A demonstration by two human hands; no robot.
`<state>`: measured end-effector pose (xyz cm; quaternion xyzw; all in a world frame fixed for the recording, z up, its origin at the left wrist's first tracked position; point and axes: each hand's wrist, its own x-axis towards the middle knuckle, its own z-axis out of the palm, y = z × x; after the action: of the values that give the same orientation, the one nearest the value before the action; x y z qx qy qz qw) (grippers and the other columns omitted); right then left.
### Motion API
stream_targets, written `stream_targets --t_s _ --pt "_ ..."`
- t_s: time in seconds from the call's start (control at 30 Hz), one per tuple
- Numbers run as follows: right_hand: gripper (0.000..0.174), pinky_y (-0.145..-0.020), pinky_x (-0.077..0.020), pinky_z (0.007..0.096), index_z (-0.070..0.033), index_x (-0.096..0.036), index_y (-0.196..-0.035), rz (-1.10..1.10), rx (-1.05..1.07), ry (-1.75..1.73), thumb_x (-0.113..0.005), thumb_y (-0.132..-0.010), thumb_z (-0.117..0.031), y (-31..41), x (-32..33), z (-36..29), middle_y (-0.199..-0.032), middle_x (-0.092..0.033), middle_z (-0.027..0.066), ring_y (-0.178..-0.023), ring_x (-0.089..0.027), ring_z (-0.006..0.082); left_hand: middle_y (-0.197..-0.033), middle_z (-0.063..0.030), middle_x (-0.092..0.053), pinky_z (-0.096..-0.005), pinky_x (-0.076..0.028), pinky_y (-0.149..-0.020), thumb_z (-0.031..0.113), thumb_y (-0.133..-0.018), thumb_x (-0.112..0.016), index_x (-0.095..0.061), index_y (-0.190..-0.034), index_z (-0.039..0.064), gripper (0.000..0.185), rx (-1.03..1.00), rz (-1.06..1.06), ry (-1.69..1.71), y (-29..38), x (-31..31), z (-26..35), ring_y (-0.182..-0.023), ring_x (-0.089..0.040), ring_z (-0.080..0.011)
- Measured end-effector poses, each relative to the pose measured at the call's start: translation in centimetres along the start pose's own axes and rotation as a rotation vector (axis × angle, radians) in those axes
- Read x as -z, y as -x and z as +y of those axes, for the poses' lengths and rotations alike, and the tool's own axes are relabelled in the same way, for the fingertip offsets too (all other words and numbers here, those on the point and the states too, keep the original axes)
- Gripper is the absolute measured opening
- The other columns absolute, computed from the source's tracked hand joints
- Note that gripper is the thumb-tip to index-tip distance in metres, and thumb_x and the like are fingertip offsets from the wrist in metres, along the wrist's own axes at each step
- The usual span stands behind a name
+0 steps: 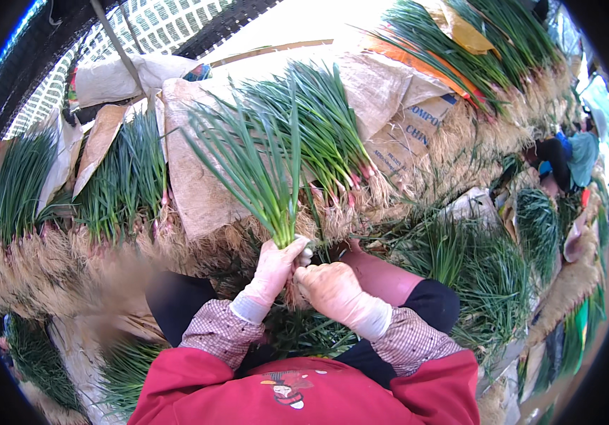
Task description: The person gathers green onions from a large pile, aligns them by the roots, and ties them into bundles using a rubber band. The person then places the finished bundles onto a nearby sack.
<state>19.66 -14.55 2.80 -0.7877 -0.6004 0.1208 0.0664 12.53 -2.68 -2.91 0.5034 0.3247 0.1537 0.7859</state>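
Observation:
My left hand (274,264) is closed around the lower stems of a bunch of green onions (275,186), whose long leaves fan upward and away from me. Brownish roots (293,295) hang below the grip. Against the lower end of this bunch, my right hand (331,289) has its fingers curled in; whatever they may pinch is hidden. Both wrists show whitish glove cuffs. Just beyond the held bunch lies a pile of green onions (325,133), with reddish-white bases and roots pointing towards me.
Woven sacks (200,159) lie on the long, root-fringed stack ahead. More onions (123,164) stand left, others (474,48) far right. Loose green leaves (474,271) heap beside my right knee. Another person (575,154) sits at the far right. A pole (115,45) rises upper left.

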Motion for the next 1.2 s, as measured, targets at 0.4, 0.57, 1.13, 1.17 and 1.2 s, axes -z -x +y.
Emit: stream_targets --t_s 0.4,0.57,1.13,1.17,1.2 --pt "0.025 -0.061 -0.0486 0.0227 0.002 -0.063 -0.107 0.281 -0.427 -2.187 -0.059 -0.092 -0.017 -3.7 -6.4 0.5 -0.086 -0.065 0.0063 -0.070 -0.060 0.0103 -0.068 -0.0084 -0.063 -0.0257 -0.045 -0.045 0.025 -0.095 -0.055 -0.063 -0.095 -0.001 0.027 0.230 -0.095 0.350 4.2 2.8 0.6 -0.051 -0.058 -0.0154" --pt "0.025 -0.060 -0.0478 0.0210 0.003 -0.062 -0.103 0.713 -0.436 -1.983 -0.059 -0.093 -0.019 -0.5 -2.9 4.6 -0.082 -0.062 0.0035 -0.062 -0.056 0.0077 -0.073 -0.0108 -0.068 -0.0210 -0.044 -0.042 0.025 -0.097 -0.052 -0.063 -0.096 -0.002 0.029 0.170 0.014 0.095 3.7 4.9 -0.8 -0.048 -0.059 -0.0116" --pt "0.021 -0.053 -0.0436 0.0288 -0.005 -0.060 -0.082 0.502 -0.367 -1.144 -0.055 -0.091 -0.023 -6.4 -7.1 1.4 -0.066 -0.059 0.0056 -0.056 -0.054 0.0097 -0.067 -0.0029 -0.061 -0.0249 -0.044 -0.051 0.025 -0.095 -0.054 -0.060 -0.092 0.002 0.024 0.205 -0.082 0.560 3.7 2.0 -1.1 -0.052 -0.053 -0.0120" --pt "0.022 -0.049 -0.0433 0.0283 -0.004 -0.059 -0.081 0.475 -0.572 -1.661 -0.056 -0.091 -0.024 -6.1 -7.7 1.7 -0.064 -0.058 0.0040 -0.054 -0.055 0.0120 -0.064 0.0016 -0.050 -0.0279 -0.040 -0.050 0.028 -0.098 -0.048 -0.056 -0.096 0.003 0.026 0.165 -0.167 0.642 4.1 1.8 -0.3 -0.049 -0.045 -0.0111" --pt "0.023 -0.048 -0.0439 0.0279 -0.004 -0.060 -0.081 0.270 -0.553 -1.762 -0.056 -0.090 -0.025 -5.4 -8.9 3.4 -0.063 -0.057 0.0031 -0.056 -0.056 0.0122 -0.063 0.0017 -0.048 -0.0281 -0.038 -0.049 0.031 -0.098 -0.048 -0.056 -0.096 0.004 0.028 0.067 -0.250 0.668 4.9 1.8 0.9 -0.048 -0.044 -0.0111"
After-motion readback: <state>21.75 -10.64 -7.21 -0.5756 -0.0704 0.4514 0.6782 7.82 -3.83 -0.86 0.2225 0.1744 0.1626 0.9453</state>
